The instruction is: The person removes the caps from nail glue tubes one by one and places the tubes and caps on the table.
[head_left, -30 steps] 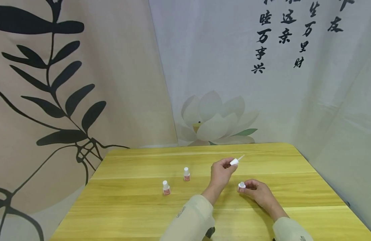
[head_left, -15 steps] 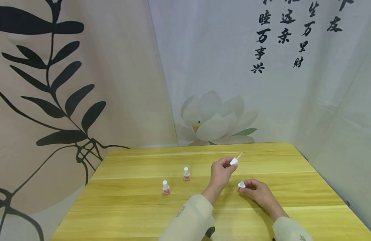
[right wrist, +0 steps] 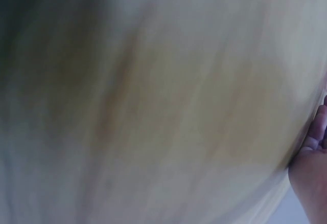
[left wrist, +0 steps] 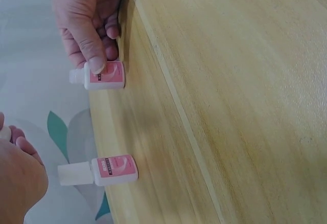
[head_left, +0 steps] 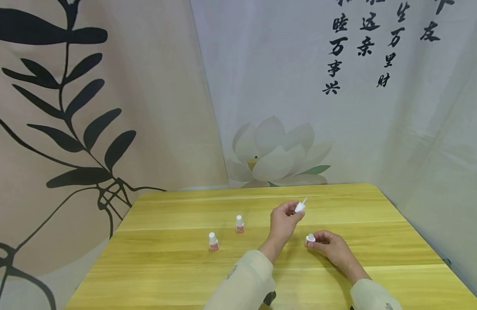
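My left hand [head_left: 283, 221] pinches a white brush cap [head_left: 300, 207] above the table, its thin brush pointing up and away. Lower and to the right, my right hand [head_left: 333, 249] grips a small uncapped white bottle [head_left: 310, 240] between thumb and fingers. In the left wrist view, that hand [left wrist: 84, 14] holds the bottle [left wrist: 106, 75] upright on the table, thumb over its pink label. A capped bottle of the same kind [left wrist: 117, 170] stands apart from it there. The left hand [left wrist: 20, 173] shows only partly at that view's edge, its cap mostly cut off.
Two capped bottles, one farther back [head_left: 240, 224] and one nearer [head_left: 213, 242], stand upright left of my left arm. All stand on a yellow wood-grain table [head_left: 164, 267]. Behind it hangs a printed cloth [head_left: 176, 107]. The right wrist view is mostly blurred tabletop.
The brush cap in my left hand has turned slightly, so the brush points more steeply up and its tip has shifted left. My right hand and the bottles stay in place.
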A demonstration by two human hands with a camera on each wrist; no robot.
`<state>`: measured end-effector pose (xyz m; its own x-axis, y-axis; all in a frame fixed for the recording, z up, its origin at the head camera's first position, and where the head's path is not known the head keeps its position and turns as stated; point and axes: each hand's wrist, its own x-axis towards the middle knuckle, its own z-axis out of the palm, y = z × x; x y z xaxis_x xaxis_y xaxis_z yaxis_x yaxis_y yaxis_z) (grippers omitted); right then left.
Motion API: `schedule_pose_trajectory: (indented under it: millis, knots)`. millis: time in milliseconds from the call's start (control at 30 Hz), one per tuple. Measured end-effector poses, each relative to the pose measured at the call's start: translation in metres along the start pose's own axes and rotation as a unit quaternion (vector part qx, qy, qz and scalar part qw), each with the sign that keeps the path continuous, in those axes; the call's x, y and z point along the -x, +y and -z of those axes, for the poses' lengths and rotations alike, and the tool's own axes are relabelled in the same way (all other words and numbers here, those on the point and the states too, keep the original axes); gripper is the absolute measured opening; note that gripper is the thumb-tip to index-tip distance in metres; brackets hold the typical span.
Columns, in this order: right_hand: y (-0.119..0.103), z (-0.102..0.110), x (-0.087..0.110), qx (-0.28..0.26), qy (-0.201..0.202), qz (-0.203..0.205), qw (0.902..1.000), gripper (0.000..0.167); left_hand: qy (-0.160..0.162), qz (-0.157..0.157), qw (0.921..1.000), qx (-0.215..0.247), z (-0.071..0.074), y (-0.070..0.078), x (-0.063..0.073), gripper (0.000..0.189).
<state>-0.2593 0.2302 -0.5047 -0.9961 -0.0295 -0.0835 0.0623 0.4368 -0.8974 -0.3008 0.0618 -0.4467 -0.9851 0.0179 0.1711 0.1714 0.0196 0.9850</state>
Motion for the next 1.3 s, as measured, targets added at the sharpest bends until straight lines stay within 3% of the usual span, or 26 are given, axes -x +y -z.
schedule_pose_trajectory:
  millis: [533, 800, 1300]
  knots:
    - [0.0006, 0.0005, 0.0014, 0.01, 0.001, 0.001, 0.9999, 0.032, 0.002, 0.0, 1.0, -0.002, 0.0017, 0.0015, 0.0012, 0.016]
    - [0.001, 0.0003, 0.0019, 0.003, -0.003, 0.0, 1.0, 0.032, 0.006, 0.001, 0.9996, -0.029, 0.0019, 0.004, 0.0033, 0.016]
    - [-0.0017, 0.0003, 0.0024, -0.004, -0.006, 0.01, 0.9999, 0.032, -0.01, 0.005, 0.9999, -0.01, 0.0004, 0.0078, 0.008, 0.014]
